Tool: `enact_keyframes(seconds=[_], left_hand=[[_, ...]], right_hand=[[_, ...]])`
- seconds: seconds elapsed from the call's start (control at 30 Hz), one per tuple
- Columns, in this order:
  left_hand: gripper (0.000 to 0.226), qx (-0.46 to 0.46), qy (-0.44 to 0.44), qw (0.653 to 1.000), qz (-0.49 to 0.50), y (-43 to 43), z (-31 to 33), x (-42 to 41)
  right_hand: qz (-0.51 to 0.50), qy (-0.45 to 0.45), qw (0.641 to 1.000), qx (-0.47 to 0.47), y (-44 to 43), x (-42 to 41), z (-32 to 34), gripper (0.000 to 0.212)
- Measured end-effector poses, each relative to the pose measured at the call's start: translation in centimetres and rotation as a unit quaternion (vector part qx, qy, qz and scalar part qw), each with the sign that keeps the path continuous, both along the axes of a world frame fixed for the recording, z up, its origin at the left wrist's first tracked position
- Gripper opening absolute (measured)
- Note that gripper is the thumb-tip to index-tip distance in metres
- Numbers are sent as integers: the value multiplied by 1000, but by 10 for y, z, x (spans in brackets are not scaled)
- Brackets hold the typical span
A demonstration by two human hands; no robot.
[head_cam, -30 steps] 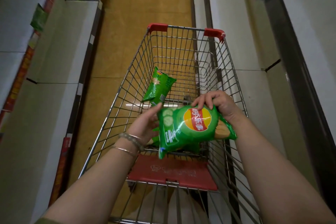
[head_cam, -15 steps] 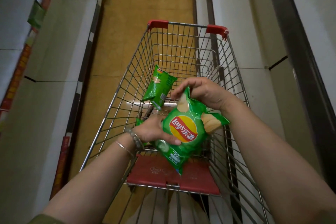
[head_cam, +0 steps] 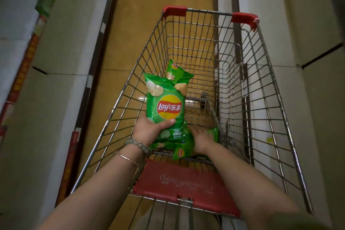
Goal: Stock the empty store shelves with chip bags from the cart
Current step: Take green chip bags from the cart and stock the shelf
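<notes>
None of the chip bags shows on the shelves [head_cam: 61, 73] to either side, so stocking looks barely begun (judging from this one view), with the stock all at the cart [head_cam: 268, 73]. Left hand [head_cam: 149, 130] grips the held bag [head_cam: 165, 102] by its lower end, upright above the cart's near end, with a far bag [head_cam: 177, 73] just behind it. Right hand [head_cam: 200, 139] is down on the near bags [head_cam: 186, 150] beside the left wrist; it is blurred, so I cannot tell whether it grasps or lies flat.

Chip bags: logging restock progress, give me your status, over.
Left hand grips one chip bag upright over the cart. Right hand down on the loose bags, grip blurred. No obstruction seen.
</notes>
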State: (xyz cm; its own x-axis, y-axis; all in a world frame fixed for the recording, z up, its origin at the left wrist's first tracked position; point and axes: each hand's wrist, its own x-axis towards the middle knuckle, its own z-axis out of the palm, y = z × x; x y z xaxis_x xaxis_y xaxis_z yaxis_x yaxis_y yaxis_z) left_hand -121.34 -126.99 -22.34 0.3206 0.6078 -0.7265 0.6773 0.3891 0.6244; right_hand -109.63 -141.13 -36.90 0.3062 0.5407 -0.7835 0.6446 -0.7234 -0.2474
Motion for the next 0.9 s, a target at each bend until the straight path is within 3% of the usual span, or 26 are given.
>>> enact_keyframes(seconds=[0.13, 0.27, 0.37, 0.43, 0.53, 0.7, 0.83, 0.9], left_hand=[[38, 14, 4, 1000, -7, 0, -8, -1], [60, 6, 16, 1000, -20, 0, -16, -2], [62, 1, 26, 999, -23, -2, -18, -4], [55, 5, 19, 1000, -22, -6, -16, -4], [56, 35, 38, 998, -29, -11, -10, -7], [71, 54, 65, 996, -6, -19, 8, -13], [66, 37, 39, 999, 8, -25, 32, -10], [56, 35, 1, 999, -14, -29, 49, -4]], right_hand=[[58, -7, 995, -75, -1, -14, -22, 113], [36, -116, 992, -21, -10, -15, -26, 81], [-91, -125, 986, 70, -21, 2, -19, 58], [-262, -88, 950, 148, -26, 16, 1, 60], [-459, -2, 852, 252, -28, 29, 48, 57], [-510, 75, 778, 359, -29, 42, 138, 43], [-440, 190, 792, 379, -26, 54, 207, 34], [-427, 236, 781, 390, -26, 53, 229, 52]])
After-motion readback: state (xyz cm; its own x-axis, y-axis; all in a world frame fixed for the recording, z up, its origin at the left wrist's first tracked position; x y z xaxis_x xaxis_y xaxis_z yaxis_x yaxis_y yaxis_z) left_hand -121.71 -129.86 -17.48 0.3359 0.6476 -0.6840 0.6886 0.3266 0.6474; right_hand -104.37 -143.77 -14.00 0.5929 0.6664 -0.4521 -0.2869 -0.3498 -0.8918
